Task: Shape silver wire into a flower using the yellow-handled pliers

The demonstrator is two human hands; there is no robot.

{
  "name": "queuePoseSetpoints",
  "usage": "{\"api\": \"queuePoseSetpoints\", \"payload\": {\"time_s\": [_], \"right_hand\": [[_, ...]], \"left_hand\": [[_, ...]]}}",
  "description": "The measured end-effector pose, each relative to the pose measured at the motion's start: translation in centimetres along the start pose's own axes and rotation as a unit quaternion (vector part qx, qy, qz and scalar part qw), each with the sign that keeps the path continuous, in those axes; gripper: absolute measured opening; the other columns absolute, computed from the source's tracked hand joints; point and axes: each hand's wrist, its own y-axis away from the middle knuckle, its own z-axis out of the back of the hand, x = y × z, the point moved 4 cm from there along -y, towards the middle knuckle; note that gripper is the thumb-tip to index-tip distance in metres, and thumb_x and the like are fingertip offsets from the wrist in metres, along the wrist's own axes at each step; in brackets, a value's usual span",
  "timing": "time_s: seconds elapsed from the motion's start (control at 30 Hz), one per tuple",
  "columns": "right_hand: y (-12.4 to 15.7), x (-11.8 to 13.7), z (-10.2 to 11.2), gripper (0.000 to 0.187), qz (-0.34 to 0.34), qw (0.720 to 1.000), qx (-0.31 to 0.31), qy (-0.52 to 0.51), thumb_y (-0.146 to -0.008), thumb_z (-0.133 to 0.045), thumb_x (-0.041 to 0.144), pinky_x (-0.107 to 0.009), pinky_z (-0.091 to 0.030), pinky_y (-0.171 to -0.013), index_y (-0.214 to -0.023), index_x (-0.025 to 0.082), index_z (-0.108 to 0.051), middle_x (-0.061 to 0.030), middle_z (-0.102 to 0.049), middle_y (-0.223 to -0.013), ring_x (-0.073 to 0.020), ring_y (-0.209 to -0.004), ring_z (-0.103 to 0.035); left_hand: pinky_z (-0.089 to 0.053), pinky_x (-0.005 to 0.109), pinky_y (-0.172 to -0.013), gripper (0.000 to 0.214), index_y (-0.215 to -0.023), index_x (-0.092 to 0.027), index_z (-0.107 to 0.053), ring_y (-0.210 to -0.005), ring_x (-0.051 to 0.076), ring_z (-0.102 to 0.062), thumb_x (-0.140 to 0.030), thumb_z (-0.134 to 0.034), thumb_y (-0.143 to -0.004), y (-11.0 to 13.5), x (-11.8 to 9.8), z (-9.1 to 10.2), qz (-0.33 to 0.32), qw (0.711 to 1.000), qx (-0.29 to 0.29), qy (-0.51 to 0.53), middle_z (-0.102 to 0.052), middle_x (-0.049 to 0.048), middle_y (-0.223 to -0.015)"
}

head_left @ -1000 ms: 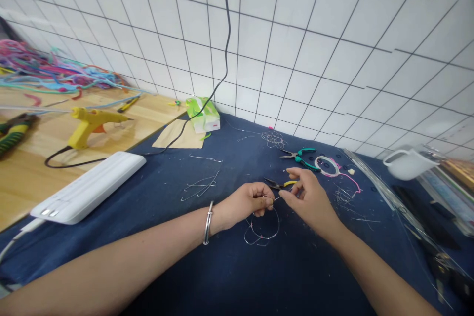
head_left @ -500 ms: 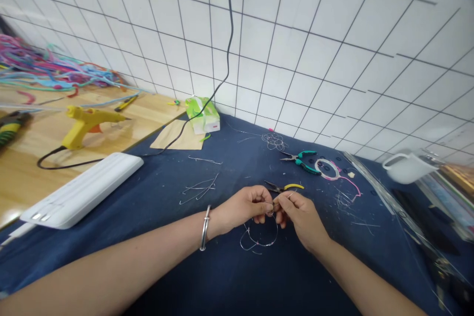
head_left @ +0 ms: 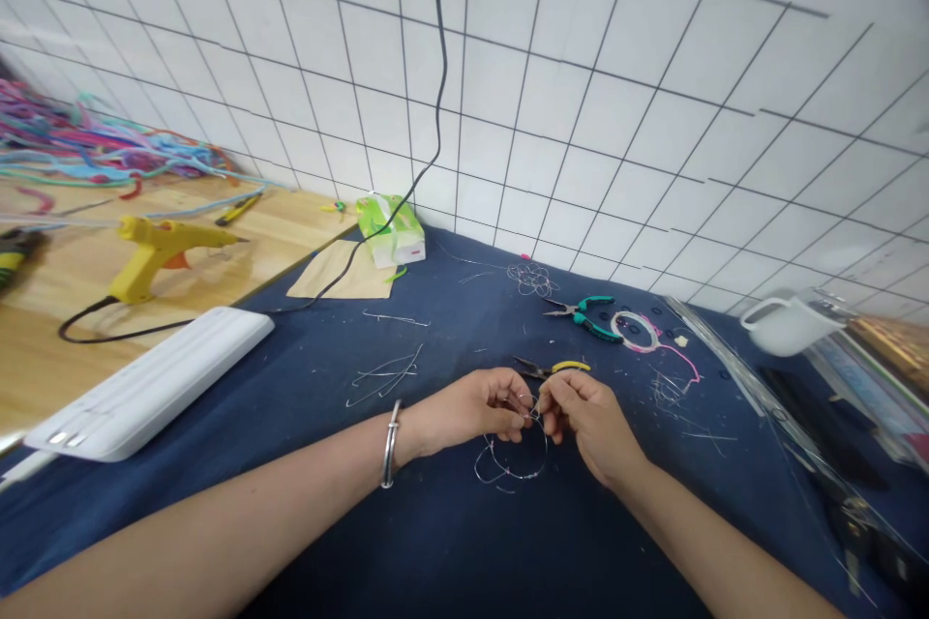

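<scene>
A thin silvery wire piece bent into loops [head_left: 517, 477] hangs below my fingers, with a tiny pink spot on it. My left hand [head_left: 483, 411] pinches the top of this wire between thumb and fingers. Close against it, my right hand [head_left: 584, 416] grips the wire from the other side, its fingertips curled together. The exact grip points are partly hidden by the fingers. Just behind my hands lie yellow-handled pliers [head_left: 571, 366], partly covered. Teal-handled long-nose pliers [head_left: 591, 317] rest farther back, beside a white ring-shaped spool [head_left: 616, 323] with a pink strand.
Bent wires [head_left: 384, 375] lie left of my hands; a wire bundle [head_left: 533, 279] sits by the tiled wall. At left are a white power bank [head_left: 156, 382] and a yellow glue gun [head_left: 152, 251]. A tissue pack [head_left: 392, 230] and a white mug [head_left: 788, 321] stand farther back.
My right fingertips have drawn slightly apart from the left ones and opened a small gap, with wire showing between them. The view has shifted a little.
</scene>
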Motion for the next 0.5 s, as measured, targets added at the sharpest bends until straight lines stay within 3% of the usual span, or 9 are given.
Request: {"api": "queuePoseSetpoints", "payload": {"time_s": [0.5], "right_hand": [[0.02, 0.11, 0.13, 0.023, 0.021, 0.999, -0.017, 0.037, -0.08, -0.051, 0.04, -0.02, -0.04, -0.044, -0.077, 0.017, -0.056, 0.0012, -0.058, -0.066, -0.008, -0.049, -0.052]], "left_hand": [[-0.047, 0.025, -0.059, 0.019, -0.084, -0.013, -0.053, -0.062, 0.011, -0.059, -0.023, -0.063, -0.072, 0.05, 0.22, -0.11, 0.019, 0.998, -0.036, -0.054, -0.06, 0.0007, -0.071]]}}
